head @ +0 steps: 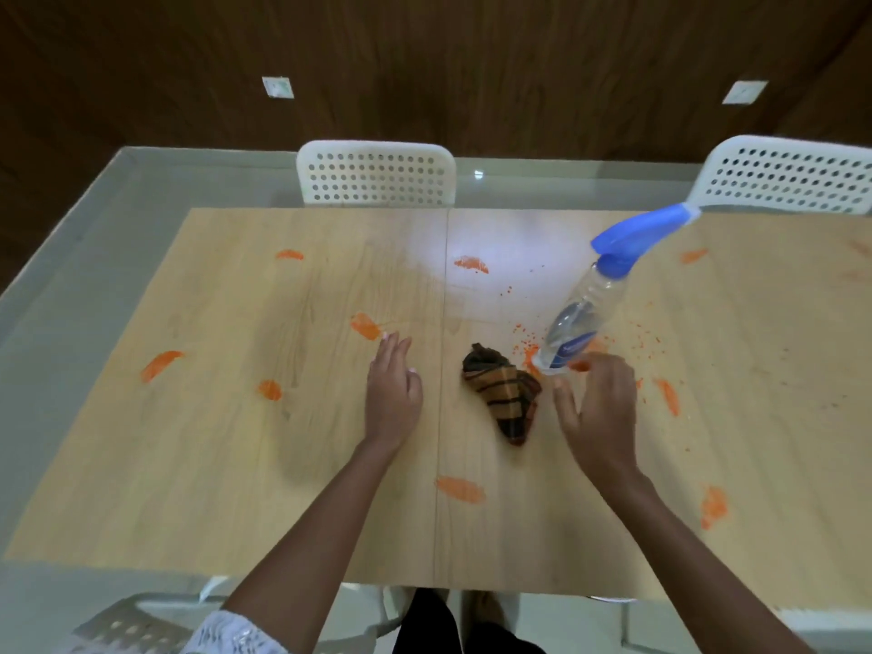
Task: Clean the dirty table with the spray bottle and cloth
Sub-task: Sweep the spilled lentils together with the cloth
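Observation:
A clear spray bottle with a blue trigger head stands on the wooden table, right of centre. A crumpled brown and orange striped cloth lies just left of the bottle's base. My right hand hovers right beside the bottle's base with fingers spread and holds nothing. To the left of the cloth, my left hand is open with straight fingers over the table. Several orange smears and orange crumbs mark the tabletop.
Two white perforated chairs stand at the table's far edge, one at the middle and one at the right. Another white chair is at the near left. A wet sheen shows on the far middle of the table.

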